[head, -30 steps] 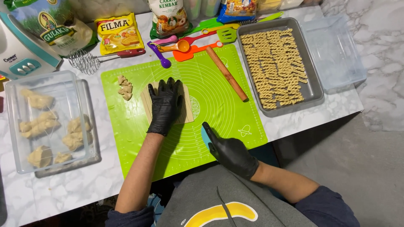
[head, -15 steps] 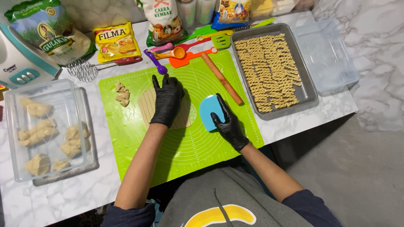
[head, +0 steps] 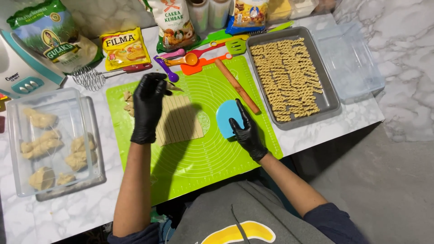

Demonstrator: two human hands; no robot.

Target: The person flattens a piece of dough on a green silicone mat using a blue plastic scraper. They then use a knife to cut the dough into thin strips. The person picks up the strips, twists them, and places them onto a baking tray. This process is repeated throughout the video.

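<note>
My left hand (head: 148, 106), gloved black, pinches one end of a thin strip at the far-left corner of the dough sheet (head: 181, 119), which lies pre-cut into strips on the green mat (head: 203, 153). My right hand (head: 246, 131) rests flat on the blue scraper (head: 227, 117), right of the sheet. Step: peeling a strip. Next needs a gentle lift.

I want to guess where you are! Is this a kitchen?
Probably a home kitchen set up for baking: a green mat holds dough cut into strips, a tray is full of twisted dough pieces, and a rolling pin lies nearby.
</note>
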